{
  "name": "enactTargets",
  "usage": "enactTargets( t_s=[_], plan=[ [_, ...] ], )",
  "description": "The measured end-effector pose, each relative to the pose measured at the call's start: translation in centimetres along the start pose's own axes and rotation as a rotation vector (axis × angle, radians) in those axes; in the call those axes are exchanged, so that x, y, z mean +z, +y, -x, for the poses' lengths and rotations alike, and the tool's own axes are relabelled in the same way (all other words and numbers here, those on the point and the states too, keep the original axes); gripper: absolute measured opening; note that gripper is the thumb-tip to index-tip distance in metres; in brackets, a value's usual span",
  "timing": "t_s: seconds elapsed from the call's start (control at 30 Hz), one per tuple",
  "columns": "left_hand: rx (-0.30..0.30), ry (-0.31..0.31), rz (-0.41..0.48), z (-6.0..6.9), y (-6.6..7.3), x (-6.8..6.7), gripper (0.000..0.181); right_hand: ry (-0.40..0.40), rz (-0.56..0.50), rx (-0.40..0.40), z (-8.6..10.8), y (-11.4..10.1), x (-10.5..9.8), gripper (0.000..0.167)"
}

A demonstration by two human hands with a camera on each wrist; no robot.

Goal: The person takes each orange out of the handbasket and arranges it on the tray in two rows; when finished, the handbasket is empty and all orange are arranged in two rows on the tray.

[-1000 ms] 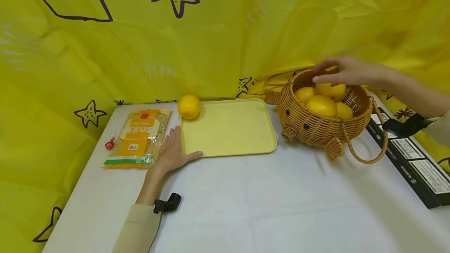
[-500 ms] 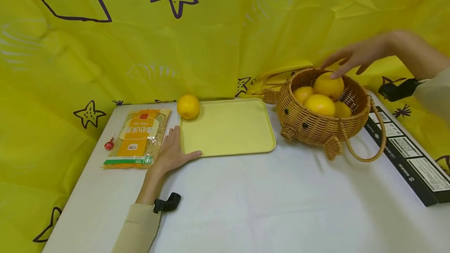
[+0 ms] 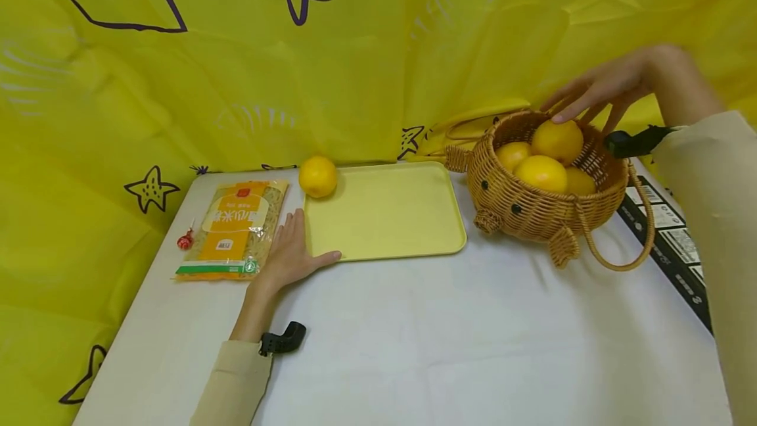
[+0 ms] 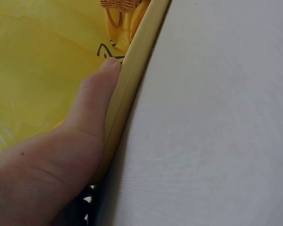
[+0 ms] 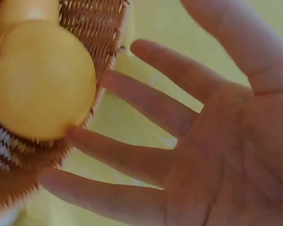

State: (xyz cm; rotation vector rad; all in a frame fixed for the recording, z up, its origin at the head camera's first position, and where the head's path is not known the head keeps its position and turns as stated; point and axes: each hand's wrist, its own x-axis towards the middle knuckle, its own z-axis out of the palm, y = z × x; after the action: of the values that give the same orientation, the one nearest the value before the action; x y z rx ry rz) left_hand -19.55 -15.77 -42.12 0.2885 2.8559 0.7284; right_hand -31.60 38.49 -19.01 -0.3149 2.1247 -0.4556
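Note:
My left hand (image 3: 290, 254) lies with fingers straight along the left edge of a yellow tray (image 3: 390, 215), its thumb against the near edge. In the left wrist view the thumb (image 4: 92, 96) rests along the tray's side (image 4: 132, 80). At the right, my right hand (image 3: 618, 87) hovers at the far rim of a wicker basket (image 3: 544, 219) with an animal face. Its fingers are spread in the right wrist view, close to the top orange (image 5: 42, 80); whether they touch it I cannot tell. Several oranges (image 3: 541, 173) lie in the basket.
One orange (image 3: 318, 177) sits on the tray's far left corner. Left of the tray are a bag of millet-like grain (image 3: 233, 232) and a red lollipop (image 3: 185, 240). A black box (image 3: 668, 242) lies right of the basket, partly behind the right sleeve. A yellow curtain (image 3: 378, 84) hangs behind.
My right hand has gone from over the basket's opening to its far right rim, and the forearm has swung inward. The top orange sits slightly higher in view. The left hand stays put.

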Motion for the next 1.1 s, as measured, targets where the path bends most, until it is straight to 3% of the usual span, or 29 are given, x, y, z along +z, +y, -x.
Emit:
enactTargets(
  t_s=[0.27, 0.4, 0.6, 0.7, 0.9, 1.1],
  plan=[
    [-0.005, -0.013, -0.013, -0.1, 0.2, -0.2, 0.124, 0.207, -0.086, -0.226, 0.0, 3.3, 1.2, 0.054],
    [-0.003, -0.011, -0.015, -0.1, 0.2, -0.3, 0.124, 0.203, -0.164, -0.318, -0.7, 4.3, 1.9, 0.05],
    [-0.006, -0.017, -0.004, 0.1, 0.2, -0.3, 0.124, 0.131, -0.213, -0.376, -1.7, 4.7, 2.7, 0.051],
    [-0.01, -0.019, 0.0, 0.1, 0.1, -0.3, 0.125, 0.103, -0.209, -0.349, -2.0, 4.5, 2.8, 0.051],
    [-0.014, -0.024, -0.015, 0.0, 0.0, -0.4, 0.125, 0.215, 0.016, -0.177, -2.9, 2.8, 3.5, 0.054],
    [-0.008, -0.025, -0.017, -0.1, 0.1, -0.2, 0.125, 0.199, 0.105, -0.125, -3.8, 1.8, 3.9, 0.061]
  ],
)
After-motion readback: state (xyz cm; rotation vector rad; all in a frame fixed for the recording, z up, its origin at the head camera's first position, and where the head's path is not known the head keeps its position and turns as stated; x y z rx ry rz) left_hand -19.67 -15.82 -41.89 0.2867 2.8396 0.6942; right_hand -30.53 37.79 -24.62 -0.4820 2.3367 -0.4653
